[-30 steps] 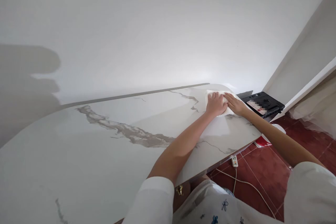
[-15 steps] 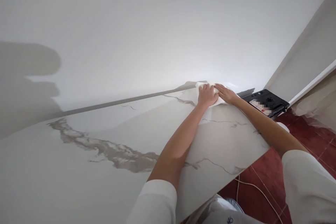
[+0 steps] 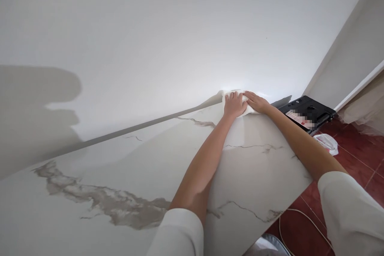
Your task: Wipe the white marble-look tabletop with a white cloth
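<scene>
A folded white cloth [image 3: 249, 109] lies at the far edge of a white marble-patterned tabletop [image 3: 180, 148], close to the wall. My left hand [image 3: 235, 105] presses down on the cloth, its fingers bent over it. From the right, my right hand [image 3: 255, 102] holds the cloth's other side, fingers laid across it and pointing left. The two hands are almost touching. Part of the cloth is hidden beneath both palms.
A white wall [image 3: 168, 40] rises along the table's back edge. Beyond the right end stands a black case-like appliance [image 3: 313, 112] with a label. A white plastic bag [image 3: 327, 143] and a pale cable [image 3: 303, 213] lie on the red tiled floor [image 3: 357, 156].
The view has tilted and shifted slightly, so the white bag on the floor shows more. Both hands remain on the cloth near the wall, with little movement along the table.
</scene>
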The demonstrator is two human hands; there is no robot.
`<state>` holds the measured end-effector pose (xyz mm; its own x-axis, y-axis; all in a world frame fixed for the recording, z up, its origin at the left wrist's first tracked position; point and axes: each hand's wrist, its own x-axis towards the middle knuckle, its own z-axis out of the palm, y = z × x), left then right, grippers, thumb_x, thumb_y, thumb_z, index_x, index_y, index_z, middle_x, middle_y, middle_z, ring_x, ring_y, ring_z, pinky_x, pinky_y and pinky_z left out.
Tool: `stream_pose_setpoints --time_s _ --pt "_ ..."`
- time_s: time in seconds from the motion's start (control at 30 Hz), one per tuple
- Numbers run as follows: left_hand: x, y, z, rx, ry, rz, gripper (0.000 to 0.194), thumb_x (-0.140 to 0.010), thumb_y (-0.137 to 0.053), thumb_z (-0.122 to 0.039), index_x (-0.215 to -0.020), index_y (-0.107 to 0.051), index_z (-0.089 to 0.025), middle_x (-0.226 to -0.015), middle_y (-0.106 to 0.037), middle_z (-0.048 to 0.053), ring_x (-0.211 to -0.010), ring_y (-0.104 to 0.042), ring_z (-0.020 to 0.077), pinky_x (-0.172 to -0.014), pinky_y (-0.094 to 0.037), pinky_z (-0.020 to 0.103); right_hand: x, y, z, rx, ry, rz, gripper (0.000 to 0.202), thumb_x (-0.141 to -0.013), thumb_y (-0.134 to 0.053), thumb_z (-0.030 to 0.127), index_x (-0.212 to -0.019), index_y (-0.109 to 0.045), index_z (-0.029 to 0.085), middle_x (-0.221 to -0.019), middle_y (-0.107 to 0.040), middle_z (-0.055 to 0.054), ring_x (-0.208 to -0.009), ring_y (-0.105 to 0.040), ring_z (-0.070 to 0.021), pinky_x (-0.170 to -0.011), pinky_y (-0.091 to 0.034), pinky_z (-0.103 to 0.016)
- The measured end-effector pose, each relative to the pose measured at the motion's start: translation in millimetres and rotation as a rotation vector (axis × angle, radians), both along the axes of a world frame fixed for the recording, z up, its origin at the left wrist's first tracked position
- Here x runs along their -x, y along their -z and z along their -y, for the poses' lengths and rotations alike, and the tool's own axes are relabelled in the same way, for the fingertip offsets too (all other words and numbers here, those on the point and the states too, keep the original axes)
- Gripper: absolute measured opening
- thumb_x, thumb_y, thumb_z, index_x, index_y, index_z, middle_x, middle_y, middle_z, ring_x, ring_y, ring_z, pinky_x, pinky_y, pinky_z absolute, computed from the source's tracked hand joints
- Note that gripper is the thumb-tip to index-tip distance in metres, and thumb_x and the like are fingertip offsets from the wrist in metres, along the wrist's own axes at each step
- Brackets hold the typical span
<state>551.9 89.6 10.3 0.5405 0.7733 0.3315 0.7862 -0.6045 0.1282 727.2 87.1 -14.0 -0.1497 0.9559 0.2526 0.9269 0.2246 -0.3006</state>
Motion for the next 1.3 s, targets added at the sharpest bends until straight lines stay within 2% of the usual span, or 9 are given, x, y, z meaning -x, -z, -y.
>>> stream_pose_setpoints --time_s 0.13,0.2,0.43,0.7,0.87,1.0,1.13,1.3 --pt "0.6 1.2 8.0 -0.022 -0.001 -0.005 0.048 -0.095 -0.031 -0.034 -0.137 -0.045 -0.016 -0.14 -0.049 0.014 -0.132 -0.038 0.0289 -0.111 -0.026 0.048 1.1 -1.5 9.4 -0.039 -0.056 0.052 0.053 -0.098 -0.029 0.035 -0.148 -0.037 0.019 -0.155 -0.036 -0.006 -0.145 -0.029 -0.0236 -0.118 -0.028 -0.048" --pt "2.4 1.7 16.9 -0.025 -0.011 -0.01 0.049 -0.095 -0.031 -0.034 -0.138 -0.045 -0.015 -0.142 -0.047 0.015 -0.132 -0.038 0.0293 -0.111 -0.026 0.048 1.9 -1.4 17.8 -0.066 -0.097 0.074 0.053 -0.099 -0.028 0.035 -0.148 -0.037 0.02 -0.155 -0.036 -0.006 -0.145 -0.028 -0.0219 -0.119 -0.027 -0.047" --pt "6.2 3.5 66.4 -0.023 -0.03 -0.02 0.053 -0.096 -0.031 -0.036 -0.141 -0.042 -0.011 -0.148 -0.041 0.017 -0.136 -0.034 0.0315 -0.113 -0.024 0.05 -2.7 8.3 63.2 -0.117 -0.168 0.105 0.055 -0.1 -0.025 0.041 -0.149 -0.037 0.018 -0.155 -0.036 -0.008 -0.144 -0.029 -0.0243 -0.118 -0.03 -0.048" --pt "6.7 -0.6 136.4 -0.005 0.02 -0.045 0.052 -0.097 -0.031 -0.036 -0.141 -0.043 -0.01 -0.149 -0.04 0.017 -0.138 -0.033 0.0323 -0.113 -0.025 0.051 -5.8 15.8 140.8 -0.228 -0.197 0.123 0.061 -0.102 -0.016 0.042 -0.149 -0.036 0.011 -0.154 -0.037 -0.014 -0.144 -0.029 -0.0258 -0.118 -0.028 -0.05" --pt "5.3 -1.7 187.7 0.017 0.046 -0.057 0.054 -0.097 -0.033 -0.036 -0.142 -0.041 -0.008 -0.151 -0.038 0.019 -0.14 -0.032 0.034 -0.114 -0.024 0.053 -5.4 7.5 203.5 -0.17 -0.16 0.108 0.061 -0.101 -0.021 0.046 -0.151 -0.034 0.015 -0.155 -0.034 -0.011 -0.144 -0.028 -0.028 -0.117 -0.03 -0.052" --pt "0.5 -3.1 220.9 0.028 0.078 -0.06 0.056 -0.097 -0.032 -0.036 -0.143 -0.04 -0.005 -0.151 -0.037 0.021 -0.14 -0.031 0.0364 -0.114 -0.024 0.055 -5.1 -2.7 245.6 -0.102 -0.115 0.103 0.059 -0.101 -0.022 0.046 -0.152 -0.033 0.017 -0.156 -0.032 -0.01 -0.145 -0.027 -0.0263 -0.117 -0.031 -0.048" --pt "-8.0 -3.8 236.9 0.041 0.083 -0.054 0.058 -0.097 -0.031 -0.037 -0.143 -0.038 -0.003 -0.151 -0.036 0.023 -0.141 -0.03 0.0377 -0.114 -0.023 0.058 -10.1 -8.8 262.9 -0.038 -0.074 0.107 0.057 -0.101 -0.025 0.044 -0.151 -0.034 0.018 -0.156 -0.033 -0.009 -0.145 -0.027 -0.0245 -0.117 -0.031 -0.046" --pt "-22.4 -3.5 235.6 0.046 0.112 -0.028 0.058 -0.097 -0.031 -0.038 -0.142 -0.038 -0.002 -0.15 -0.036 0.024 -0.14 -0.029 0.0387 -0.114 -0.023 0.059 -27.3 -9.5 260.9 -0.012 -0.033 0.136 0.054 -0.1 -0.028 0.041 -0.15 -0.036 0.023 -0.156 -0.034 -0.006 -0.144 -0.028 -0.0228 -0.115 -0.033 -0.043"
